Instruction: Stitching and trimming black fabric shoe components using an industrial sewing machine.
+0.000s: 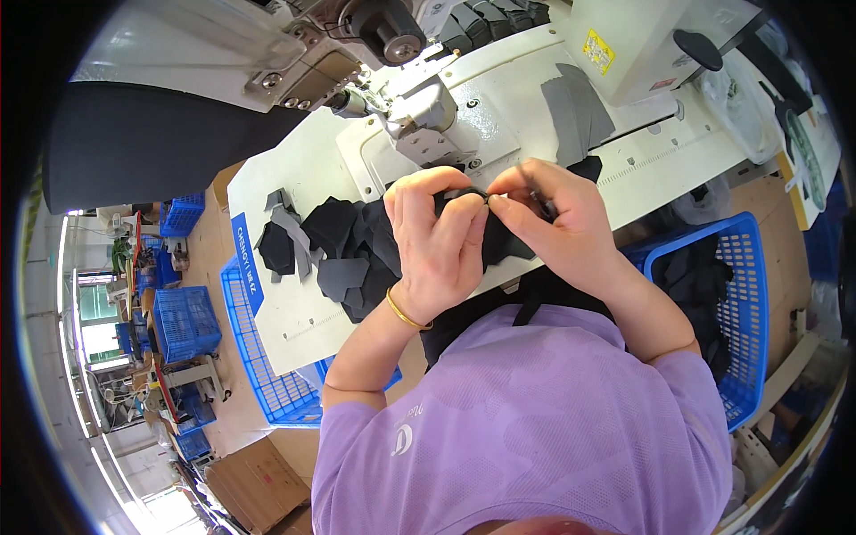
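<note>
My left hand [439, 242], with a gold bangle at its wrist, pinches a small piece of dark fabric [473, 191] just in front of the sewing machine's head. My right hand [563, 218] meets it there, thumb and forefinger closed on the same fabric edge. Something small and dark shows in the palm of the right hand, too hidden to name. A heap of cut black and grey fabric pieces [343, 277] lies on the white machine table [303, 332] to the left, running under my left hand. More dark fabric shows below both hands.
The sewing machine's head [423, 120] stands just beyond my hands. Grey fabric pieces [575, 111] lie on the table at right. A blue basket [753, 312] of dark fabric stands at my right, another blue basket [259, 357] below the left table edge. A cardboard box [259, 486] sits lower left.
</note>
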Available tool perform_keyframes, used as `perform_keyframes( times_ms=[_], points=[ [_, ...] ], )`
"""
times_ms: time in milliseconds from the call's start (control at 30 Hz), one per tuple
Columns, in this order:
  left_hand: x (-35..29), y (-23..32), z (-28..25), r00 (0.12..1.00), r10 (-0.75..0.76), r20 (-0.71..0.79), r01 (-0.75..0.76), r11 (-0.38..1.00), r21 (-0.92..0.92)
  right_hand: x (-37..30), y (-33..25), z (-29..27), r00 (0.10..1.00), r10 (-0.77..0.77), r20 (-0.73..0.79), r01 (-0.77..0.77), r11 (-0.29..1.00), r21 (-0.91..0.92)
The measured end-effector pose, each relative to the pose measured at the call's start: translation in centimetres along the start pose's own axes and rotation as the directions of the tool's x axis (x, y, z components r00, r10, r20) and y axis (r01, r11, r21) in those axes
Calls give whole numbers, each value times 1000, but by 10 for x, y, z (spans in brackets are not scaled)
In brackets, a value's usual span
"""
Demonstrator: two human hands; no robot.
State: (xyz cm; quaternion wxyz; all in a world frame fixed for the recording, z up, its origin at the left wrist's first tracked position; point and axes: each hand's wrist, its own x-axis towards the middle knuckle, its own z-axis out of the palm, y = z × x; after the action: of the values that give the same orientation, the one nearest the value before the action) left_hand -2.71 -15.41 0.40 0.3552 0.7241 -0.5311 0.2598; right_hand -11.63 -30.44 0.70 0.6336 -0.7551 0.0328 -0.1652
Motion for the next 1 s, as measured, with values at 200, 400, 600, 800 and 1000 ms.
perform_keyframes(
  times_ms=[200, 400, 600, 800, 1000],
  points=[
    [3, 0, 0, 991, -40, 127, 31, 997, 69, 5, 13, 10, 922, -384, -44, 354, 885, -301],
    [-6, 8, 1, 960, -269, 79, 281, 919, -277, 1, 14, 18, 894, -438, -92, 398, 872, -284],
    [-11, 6, 12, 817, -562, 129, 528, 637, -561, 3, 20, 22, 931, -290, -224, 269, 956, -120],
    [-8, 8, 15, 826, -539, 165, 515, 602, -611, 0, 18, 21, 980, -32, -199, 65, 985, 162],
    [-10, -1, 15, 870, -493, -1, 446, 789, -423, -13, -15, 0, 987, 130, 95, -159, 875, 457]
  ],
)
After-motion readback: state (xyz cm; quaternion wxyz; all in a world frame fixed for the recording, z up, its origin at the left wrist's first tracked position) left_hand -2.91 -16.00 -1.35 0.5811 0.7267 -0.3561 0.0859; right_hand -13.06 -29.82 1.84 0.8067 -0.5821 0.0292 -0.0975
